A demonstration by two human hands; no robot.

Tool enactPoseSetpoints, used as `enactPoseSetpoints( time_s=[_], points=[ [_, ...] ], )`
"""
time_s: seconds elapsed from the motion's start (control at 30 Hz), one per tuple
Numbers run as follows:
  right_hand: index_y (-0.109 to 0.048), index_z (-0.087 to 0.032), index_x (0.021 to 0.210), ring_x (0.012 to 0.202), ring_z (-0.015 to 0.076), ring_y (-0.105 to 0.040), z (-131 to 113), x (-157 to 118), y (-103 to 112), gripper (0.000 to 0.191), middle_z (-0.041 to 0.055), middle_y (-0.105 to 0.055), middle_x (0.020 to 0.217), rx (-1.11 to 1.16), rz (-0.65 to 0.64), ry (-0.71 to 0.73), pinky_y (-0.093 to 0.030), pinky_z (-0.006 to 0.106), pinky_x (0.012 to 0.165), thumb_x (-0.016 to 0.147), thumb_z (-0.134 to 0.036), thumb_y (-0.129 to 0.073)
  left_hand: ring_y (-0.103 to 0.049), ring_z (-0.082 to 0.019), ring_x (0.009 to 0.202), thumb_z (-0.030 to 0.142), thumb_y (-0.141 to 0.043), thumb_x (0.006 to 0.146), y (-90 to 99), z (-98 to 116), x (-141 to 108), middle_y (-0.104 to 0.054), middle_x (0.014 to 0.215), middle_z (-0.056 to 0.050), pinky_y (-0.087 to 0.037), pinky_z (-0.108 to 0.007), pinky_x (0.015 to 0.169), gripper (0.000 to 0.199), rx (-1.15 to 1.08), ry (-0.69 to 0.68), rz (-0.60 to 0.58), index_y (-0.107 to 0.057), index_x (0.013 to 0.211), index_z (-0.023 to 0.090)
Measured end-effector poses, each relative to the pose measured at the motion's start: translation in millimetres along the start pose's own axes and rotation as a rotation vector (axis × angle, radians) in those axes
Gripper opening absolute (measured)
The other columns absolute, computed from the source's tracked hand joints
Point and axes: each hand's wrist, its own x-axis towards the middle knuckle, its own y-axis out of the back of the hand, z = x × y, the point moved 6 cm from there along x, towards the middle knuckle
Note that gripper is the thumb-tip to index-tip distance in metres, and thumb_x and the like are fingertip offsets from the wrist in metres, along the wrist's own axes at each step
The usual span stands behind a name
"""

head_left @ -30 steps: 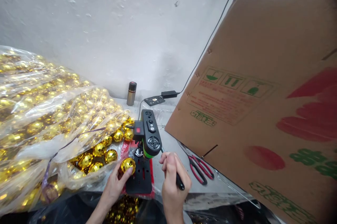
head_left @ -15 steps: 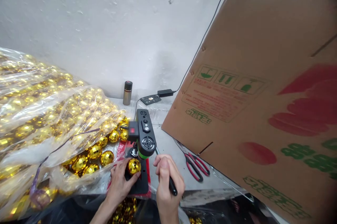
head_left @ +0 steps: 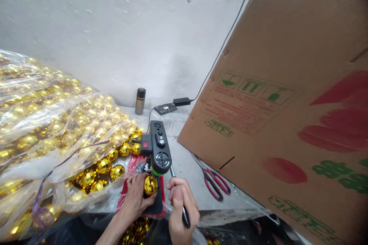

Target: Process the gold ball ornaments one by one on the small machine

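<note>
Your left hand (head_left: 137,196) has its grip partly closed round the gold ball (head_left: 150,186), just below the black machine's head (head_left: 161,158). Your right hand (head_left: 182,203) wraps its grip round the lever (head_left: 186,219). The tabletop (head_left: 184,160) edge runs close by; the bag (head_left: 57,122) crowds your left, with bare room right, before the red-handled tool (head_left: 215,184). Since a second ago, the ball has shifted rightward, nearer the head.
</note>
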Motion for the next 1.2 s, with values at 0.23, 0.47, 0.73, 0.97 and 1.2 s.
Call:
enactPoseSetpoints(
  time_s=[0.23, 0.47, 0.73, 0.97, 1.2],
  points=[
    [-0.053, -0.023, 0.079, 0.068, 0.0115, -0.062, 22, -25, -1, 0.034, -0.0022, -0.061, 0.076, -0.055, 0.041, 0.107, -0.047, 0.024, 0.064, 0.109, -0.015, -0.041, -0.067, -0.039, 0.120, 0.027, -0.069, 0.078, -6.3, -4, -5, -0.075, 0.128, -0.016, -0.046, -0.058, 0.105, 0.056, -0.044, 0.024, -0.026, -0.065, 0.133, 0.020],
    [-0.051, -0.023, 0.075, 0.064, 0.0113, -0.057, 29, -32, -4, 0.036, -0.0026, -0.058, 0.076, -0.023, 0.128, 0.106, -0.043, 0.025, 0.060, 0.109, -0.019, -0.041, -0.068, -0.039, 0.115, 0.027, -0.071, 0.077, -5.8, -1, -6, -0.076, 0.122, -0.015, -0.050, -0.056, 0.102, 0.056, -0.012, 0.007, -0.026, -0.065, 0.132, 0.019],
    [-0.053, -0.024, 0.077, 0.068, 0.0124, -0.057, 27, -38, -4, 0.037, -0.0042, -0.060, 0.075, -0.062, 0.150, 0.017, -0.050, 0.030, 0.082, 0.111, -0.021, -0.040, -0.068, -0.039, 0.116, 0.028, -0.073, 0.076, -9.2, -4, -7, -0.076, 0.122, -0.015, -0.049, -0.057, 0.103, 0.058, -0.003, 0.028, -0.020, -0.066, 0.132, 0.019],
    [-0.054, -0.025, 0.078, 0.070, 0.0151, -0.059, 29, -44, -6, 0.037, -0.0031, -0.062, 0.077, -0.038, 0.134, -0.071, -0.049, 0.036, 0.092, 0.112, -0.024, -0.039, -0.068, -0.039, 0.116, 0.027, -0.073, 0.076, -8.2, -2, -7, -0.076, 0.123, -0.016, -0.049, -0.057, 0.103, 0.057, -0.014, 0.034, -0.021, -0.066, 0.131, 0.019],
    [-0.049, -0.025, 0.074, 0.062, 0.0133, -0.054, 33, -41, -6, 0.039, -0.0054, -0.058, 0.070, -0.043, 0.178, 0.053, -0.050, 0.033, 0.089, 0.112, -0.025, -0.039, -0.068, -0.039, 0.117, 0.025, -0.072, 0.077, -8.4, -2, -7, -0.076, 0.128, -0.017, -0.049, -0.058, 0.103, 0.055, -0.019, 0.031, -0.031, -0.066, 0.132, 0.018]
  ],
)
